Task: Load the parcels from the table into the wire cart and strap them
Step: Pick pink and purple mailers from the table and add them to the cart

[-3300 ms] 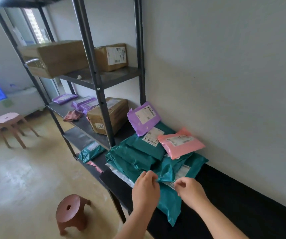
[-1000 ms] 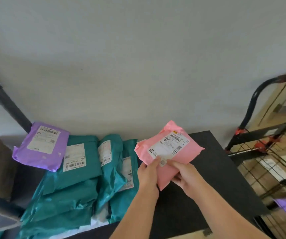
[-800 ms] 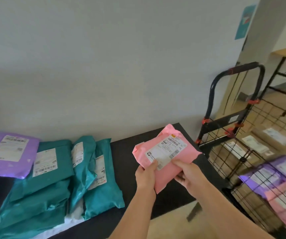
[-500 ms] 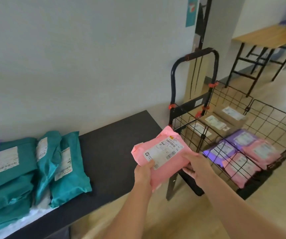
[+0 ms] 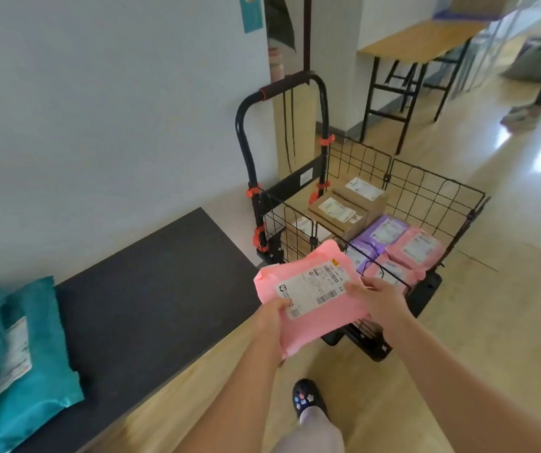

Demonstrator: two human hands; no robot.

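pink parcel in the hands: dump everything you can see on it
The pink parcel is a soft, slightly puffy plastic mailer with a white barcoded shipping label and a small yellow sticker facing up. It is airborne, slightly tilted, off the table, overlapping the near corner of the wire cart in view. The left hand grips its near-left edge, the right hand its right edge.
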